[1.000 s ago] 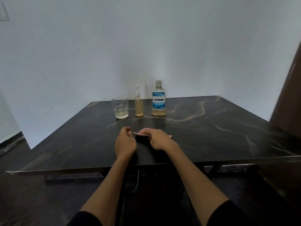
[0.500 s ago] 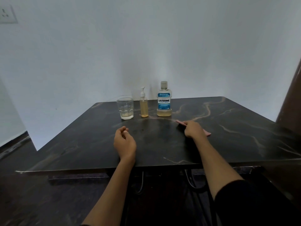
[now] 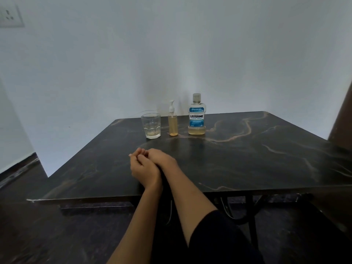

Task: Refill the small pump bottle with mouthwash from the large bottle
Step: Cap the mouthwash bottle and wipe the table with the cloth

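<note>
Pump bottle [image 3: 173,121] and mouthwash bottle [image 3: 196,116] stand untouched at the far edge of the dark marbled tabletop [image 3: 247,159], as a person's hands meet near its front. The left hand [image 3: 145,169] lies loosely curled, its grip closed on nothing that shows, and the right hand [image 3: 162,158], half a second ago out to the right on a pink strip, has swung back to rest against it; whether its grip holds anything cannot be told, and the strip is out of sight. Farther back, a drinking glass [image 3: 150,125] stands just left of the pump bottle, with the capped mouthwash bottle just to its right. A wall socket [image 3: 10,15] sits upper left.
</note>
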